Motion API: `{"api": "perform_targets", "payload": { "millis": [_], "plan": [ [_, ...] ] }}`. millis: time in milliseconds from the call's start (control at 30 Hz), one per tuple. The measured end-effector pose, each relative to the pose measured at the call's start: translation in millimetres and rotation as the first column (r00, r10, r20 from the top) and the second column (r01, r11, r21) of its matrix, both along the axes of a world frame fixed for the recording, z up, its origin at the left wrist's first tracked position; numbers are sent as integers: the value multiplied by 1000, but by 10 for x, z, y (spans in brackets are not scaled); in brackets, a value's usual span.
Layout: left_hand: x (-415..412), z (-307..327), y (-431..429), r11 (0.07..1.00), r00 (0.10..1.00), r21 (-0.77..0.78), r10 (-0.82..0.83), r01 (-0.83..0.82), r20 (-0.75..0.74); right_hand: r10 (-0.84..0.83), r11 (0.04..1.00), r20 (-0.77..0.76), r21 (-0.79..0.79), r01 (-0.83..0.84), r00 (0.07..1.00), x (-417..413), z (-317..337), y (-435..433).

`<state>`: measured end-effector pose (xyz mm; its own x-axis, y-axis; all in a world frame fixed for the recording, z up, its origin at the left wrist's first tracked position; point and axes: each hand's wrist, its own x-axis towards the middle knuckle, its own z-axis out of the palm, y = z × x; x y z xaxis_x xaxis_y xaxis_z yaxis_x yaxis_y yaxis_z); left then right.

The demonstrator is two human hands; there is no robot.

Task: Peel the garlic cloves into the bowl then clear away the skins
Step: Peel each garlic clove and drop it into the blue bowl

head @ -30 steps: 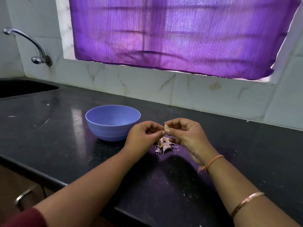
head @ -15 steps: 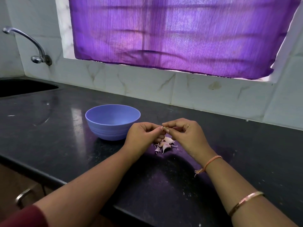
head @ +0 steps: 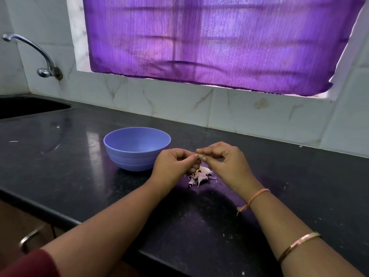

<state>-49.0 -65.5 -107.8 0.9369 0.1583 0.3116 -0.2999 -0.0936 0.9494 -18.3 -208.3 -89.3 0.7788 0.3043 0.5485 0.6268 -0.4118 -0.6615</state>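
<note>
Two hands meet above the black table (head: 60,166), pinching one garlic clove (head: 202,157) between them.
The left hand (head: 172,163) and the right hand (head: 226,159) both have their fingers curled, fingertips nipping the small pale clove from either side, held in the air just to the right of the blue bowl (head: 127,158). Right beneath it a little heap of pinkish skins (head: 201,176) lies on the table, near the bowl but apart from it. A purple curtain (head: 209,41) hangs behind, and a tap (head: 34,50) arches over the sink (head: 30,106) at far left.

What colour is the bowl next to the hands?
Light blue-purple bowl, seen in the head view.
</note>
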Motion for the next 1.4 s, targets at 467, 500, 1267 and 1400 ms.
{"api": "perform_targets", "payload": {
  "millis": [467, 500, 1267, 1400],
  "plan": [
    [-5, 9, -7, 999, 1000, -40, -6, 7, 25, -21, 1000, -71, 5, 21, 997, 8, -19, 20],
    [-12, 14, -11, 999, 1000, -48, -16, 17, 17, -19, 999, -85, 24, 21, 996, 12, -19, 24],
    [-30, 24, -23, 1000, 1000, 12, -19, 19, -1, -15, 1000, -36, 5, 15, 999, -8, -6, 47],
    [-29, 21, -28, 998, 999, 49, -33, 33, -3, -22, 1000, -67, 18, 23, 997, 0, -11, 42]
  ]
}}
